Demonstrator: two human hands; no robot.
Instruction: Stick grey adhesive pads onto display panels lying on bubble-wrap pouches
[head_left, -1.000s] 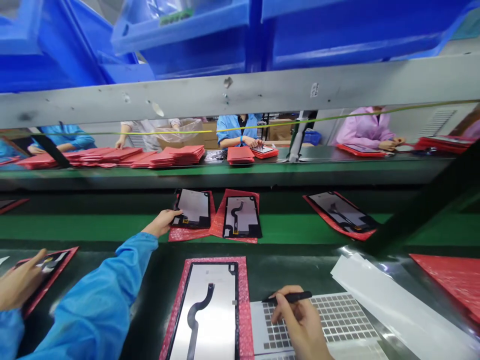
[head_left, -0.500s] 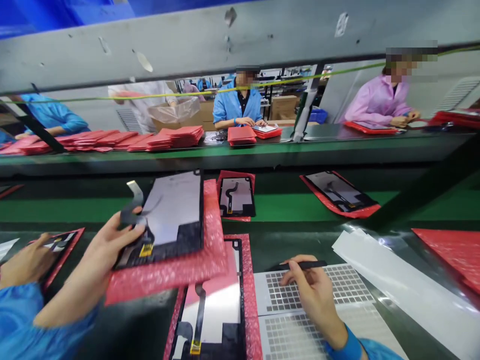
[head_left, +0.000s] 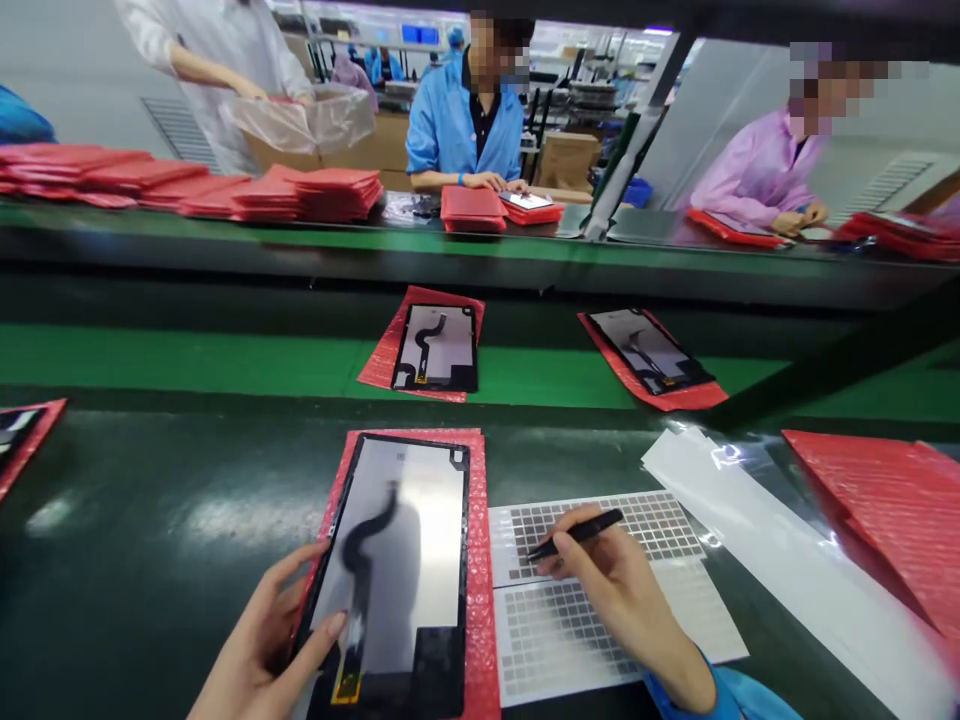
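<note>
A tablet screen panel (head_left: 442,520) lies back side up on a red bubble-wrap sleeve (head_left: 481,600) in front of me. A dark flex cable (head_left: 361,585) runs over its back to a yellow patch near the bottom. My left hand (head_left: 274,635) grips the panel's left edge, thumb on the face and other fingers along the side, partly hidden. In my right hand (head_left: 611,575) are black tweezers (head_left: 592,524), their tips pointing left. They hover over or touch a sheet of small grey square stickers (head_left: 660,525); I cannot tell which. A second sticker sheet (head_left: 540,640) lies below.
Two more panels (head_left: 450,345) (head_left: 649,345) on red sleeves lie on the green strip beyond. To the right are glossy white sheets (head_left: 787,570) and red sleeves (head_left: 892,510). A dark slanted post (head_left: 840,355) crosses there. Co-workers sit across the bench behind red stacks (head_left: 330,195).
My left hand no longer holds a panel and sleeve up in the air; it is down on the panel before me. The tweezers now point down-left at the stickers. The view has shifted.
</note>
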